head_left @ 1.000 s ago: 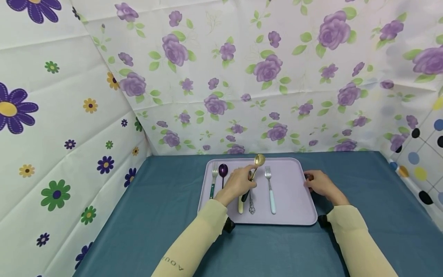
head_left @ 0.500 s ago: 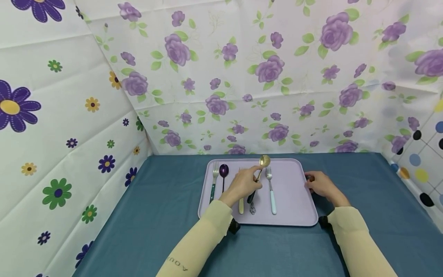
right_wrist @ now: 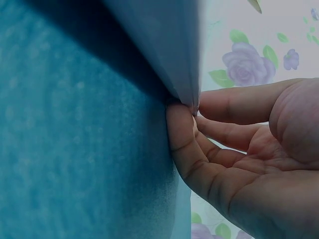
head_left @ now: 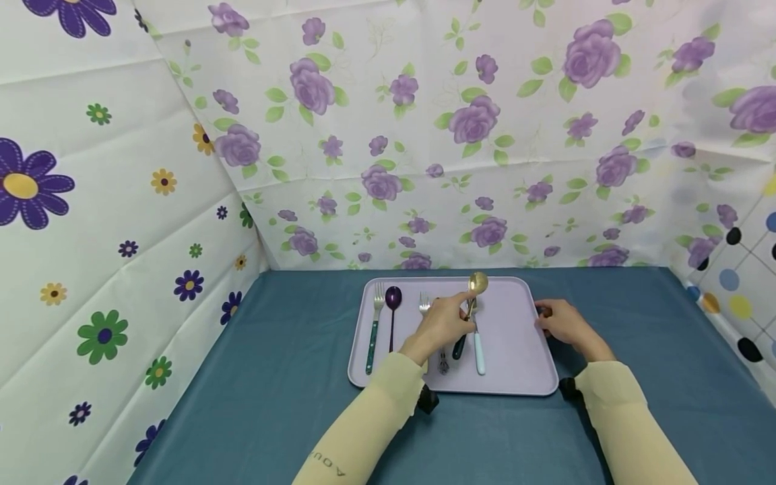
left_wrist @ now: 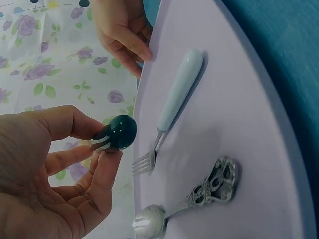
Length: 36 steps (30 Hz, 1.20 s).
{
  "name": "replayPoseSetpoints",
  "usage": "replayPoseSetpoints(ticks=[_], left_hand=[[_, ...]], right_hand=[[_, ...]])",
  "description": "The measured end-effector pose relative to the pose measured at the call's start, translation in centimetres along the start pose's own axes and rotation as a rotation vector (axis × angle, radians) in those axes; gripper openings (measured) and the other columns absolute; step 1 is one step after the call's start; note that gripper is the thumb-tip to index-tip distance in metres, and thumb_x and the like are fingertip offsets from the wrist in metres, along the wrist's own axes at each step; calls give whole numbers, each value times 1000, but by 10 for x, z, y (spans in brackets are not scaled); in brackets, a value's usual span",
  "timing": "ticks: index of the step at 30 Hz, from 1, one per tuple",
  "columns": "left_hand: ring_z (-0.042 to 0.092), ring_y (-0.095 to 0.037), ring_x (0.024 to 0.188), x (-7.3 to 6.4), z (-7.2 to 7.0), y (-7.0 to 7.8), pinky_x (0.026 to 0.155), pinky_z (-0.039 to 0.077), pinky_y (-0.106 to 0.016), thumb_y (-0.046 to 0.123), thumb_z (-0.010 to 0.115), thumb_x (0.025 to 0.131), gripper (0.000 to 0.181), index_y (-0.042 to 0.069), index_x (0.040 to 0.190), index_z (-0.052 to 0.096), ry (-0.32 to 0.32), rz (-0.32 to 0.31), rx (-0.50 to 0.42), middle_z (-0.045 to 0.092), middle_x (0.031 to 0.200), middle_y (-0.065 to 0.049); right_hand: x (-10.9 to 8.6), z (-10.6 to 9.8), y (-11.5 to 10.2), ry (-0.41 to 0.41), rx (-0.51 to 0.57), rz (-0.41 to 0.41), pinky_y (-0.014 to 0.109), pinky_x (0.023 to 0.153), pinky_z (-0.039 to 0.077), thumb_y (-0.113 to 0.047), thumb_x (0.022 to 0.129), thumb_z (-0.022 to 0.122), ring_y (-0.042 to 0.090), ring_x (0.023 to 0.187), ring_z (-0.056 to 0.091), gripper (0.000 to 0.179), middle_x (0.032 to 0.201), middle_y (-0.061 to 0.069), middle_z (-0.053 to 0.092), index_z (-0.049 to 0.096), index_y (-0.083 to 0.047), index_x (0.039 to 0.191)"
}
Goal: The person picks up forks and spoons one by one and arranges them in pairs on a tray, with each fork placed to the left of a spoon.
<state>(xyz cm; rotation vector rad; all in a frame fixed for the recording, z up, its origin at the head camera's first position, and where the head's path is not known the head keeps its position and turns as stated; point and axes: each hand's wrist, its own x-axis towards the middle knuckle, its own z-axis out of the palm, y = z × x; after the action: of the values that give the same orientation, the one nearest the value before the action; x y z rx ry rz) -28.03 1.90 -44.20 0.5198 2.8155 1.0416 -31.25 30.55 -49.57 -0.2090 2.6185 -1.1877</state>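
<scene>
My left hand (head_left: 445, 325) pinches a gold spoon (head_left: 477, 283) by the shaft, above the lilac tray (head_left: 515, 350). Its bowl points away from me; the rounded dark green handle (left_wrist: 122, 132) faces the left wrist camera. Below and to the right of that hand lies a fork with a pale blue handle (head_left: 479, 357). A silver spoon with an ornate handle (left_wrist: 214, 184) rests on the tray too, partly hidden by the hand in the head view. My right hand (head_left: 565, 320) pinches the tray's right rim between thumb and fingers, as the right wrist view shows.
On the tray's left side lie a green-handled fork (head_left: 372, 337) and a dark purple spoon (head_left: 393, 298). Another fork (head_left: 424, 303) is partly covered by the left hand. Teal cloth (head_left: 303, 323) covers the table; flowered sheets (head_left: 376, 135) hang behind and beside it.
My left hand has moved right with the gold spoon, from over the ornate spoon toward the pale-blue-handled fork, uncovering more of the cutlery at left. The right hand stays at the rim.
</scene>
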Motion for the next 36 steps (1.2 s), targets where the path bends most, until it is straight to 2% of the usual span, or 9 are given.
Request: replayPoseSetpoints(ticks=[7,14,19,25,31,36], left_hand=[[54,-4,62,0,5,2,56,43,-19,10,79,91,65,16,151,57,8,5,30,66,80,7],[47,-4,56,2,11,6,51,37,-19,7,76,91,66,13,153,54,-7,-2,-13,56,71,8],[43,-5,53,5,15,11,51,38,-20,7,76,91,67,12,154,53,-12,-9,-15,52,67,8],[49,-5,51,8,21,20,50,40,-19,7,77,89,69,11,153,53,-6,-30,-17,56,67,7],[57,-3,50,9,25,28,56,43,-20,11,78,89,70,16,154,53,6,-69,31,60,68,9],[59,-5,53,11,30,31,59,46,-21,11,79,89,67,15,151,55,13,-88,39,59,69,8]], right_hand=[[-1,-1,-1,1,-8,2,39,71,58,0,99,52,23,76,66,55,83,12,54,38,23,147],[0,-1,0,-1,-5,-3,38,70,57,0,98,52,23,75,65,56,81,10,51,37,23,147],[0,-1,0,-4,0,3,38,69,57,0,98,52,23,75,65,56,80,10,50,37,23,147],[1,0,0,5,-14,2,37,69,57,0,97,53,21,75,66,56,82,11,52,39,23,146],[0,-1,-2,6,-18,12,38,70,58,0,97,54,22,76,67,55,84,11,53,39,23,146],[0,0,-2,19,-21,1,37,68,57,0,97,54,22,76,66,54,83,11,52,40,23,145]])
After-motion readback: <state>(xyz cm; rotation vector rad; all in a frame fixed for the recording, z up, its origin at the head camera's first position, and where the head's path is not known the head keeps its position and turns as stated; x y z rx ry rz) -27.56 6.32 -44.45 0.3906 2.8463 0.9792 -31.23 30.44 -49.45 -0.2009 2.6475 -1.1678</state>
